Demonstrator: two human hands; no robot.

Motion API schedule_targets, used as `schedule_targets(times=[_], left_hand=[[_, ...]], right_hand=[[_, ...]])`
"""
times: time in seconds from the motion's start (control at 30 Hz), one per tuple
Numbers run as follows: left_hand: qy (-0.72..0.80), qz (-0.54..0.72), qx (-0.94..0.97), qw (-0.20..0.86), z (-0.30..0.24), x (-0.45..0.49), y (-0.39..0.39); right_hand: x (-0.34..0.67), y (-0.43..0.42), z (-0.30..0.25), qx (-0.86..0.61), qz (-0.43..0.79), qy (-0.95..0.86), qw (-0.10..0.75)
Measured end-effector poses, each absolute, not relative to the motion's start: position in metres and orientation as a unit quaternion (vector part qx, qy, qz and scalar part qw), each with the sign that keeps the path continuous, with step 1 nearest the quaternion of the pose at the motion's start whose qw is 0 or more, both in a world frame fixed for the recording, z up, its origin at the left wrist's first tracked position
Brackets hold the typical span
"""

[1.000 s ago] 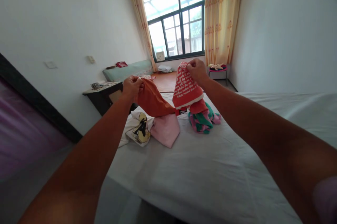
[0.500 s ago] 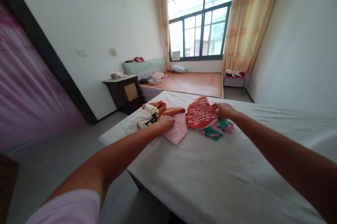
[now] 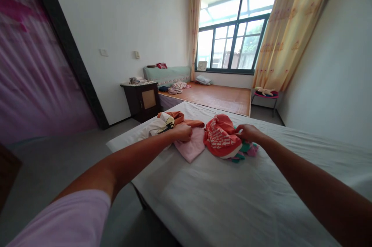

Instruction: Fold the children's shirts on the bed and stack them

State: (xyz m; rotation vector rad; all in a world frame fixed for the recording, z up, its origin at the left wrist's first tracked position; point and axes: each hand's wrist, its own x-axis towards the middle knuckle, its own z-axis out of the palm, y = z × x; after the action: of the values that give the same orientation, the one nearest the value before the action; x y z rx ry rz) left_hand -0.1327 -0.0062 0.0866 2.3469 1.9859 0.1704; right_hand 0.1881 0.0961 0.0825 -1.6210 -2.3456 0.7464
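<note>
My right hand [image 3: 249, 133] pinches the right edge of a red garment with white lettering [image 3: 221, 136], which lies bunched on the white sheet. Under that garment's right side, green and pink cloth [image 3: 252, 149] peeks out. Closed fingers of my left hand [image 3: 183, 132] press on a folded pale pink garment [image 3: 191, 148]; the fingertips are partly hidden. Beyond and left of this hand lie an orange cloth [image 3: 177, 116] and a white garment with a black and yellow print [image 3: 162, 123].
The white-sheeted bed [image 3: 232, 196] fills the foreground. Past it stand a dark bedside cabinet [image 3: 145, 100] and a second bed with a brown mat [image 3: 215, 94] bearing clothes [image 3: 178, 87]. A pink stool [image 3: 266, 94] is below the curtain [image 3: 290, 38].
The raised red garment has sunk and crumpled, its lower edge spreading toward me over the green and pink cloth. My left hand stays at the pink garment. The view has shifted slightly left.
</note>
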Motion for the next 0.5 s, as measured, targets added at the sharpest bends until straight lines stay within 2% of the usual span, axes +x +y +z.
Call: schedule_targets(times=[0.1, 0.17, 0.23, 0.37, 0.43, 0.5], left_hand=[[0.638, 0.001, 0.769, 0.035, 0.122, -0.131, -0.004], [0.644, 0.028, 0.763, 0.048, 0.155, -0.134, -0.001], [0.635, 0.106, 0.759, 0.099, 0.193, -0.139, 0.001], [0.572, 0.401, 0.704, 0.128, 0.252, -0.150, -0.005], [0.579, 0.437, 0.667, 0.170, 0.263, -0.151, -0.010], [0.604, 0.430, 0.644, 0.188, 0.265, -0.151, -0.016]], right_hand=[[0.184, 0.095, 0.081, -0.538, 0.195, -0.818, 0.068], [0.184, 0.094, 0.080, -0.536, 0.164, -0.826, 0.066], [0.185, 0.093, 0.081, -0.548, 0.161, -0.818, 0.067], [0.190, 0.091, 0.084, -0.544, 0.239, -0.803, 0.035], [0.192, 0.087, 0.086, -0.524, 0.233, -0.819, 0.021], [0.193, 0.082, 0.088, -0.514, 0.152, -0.844, 0.023]])
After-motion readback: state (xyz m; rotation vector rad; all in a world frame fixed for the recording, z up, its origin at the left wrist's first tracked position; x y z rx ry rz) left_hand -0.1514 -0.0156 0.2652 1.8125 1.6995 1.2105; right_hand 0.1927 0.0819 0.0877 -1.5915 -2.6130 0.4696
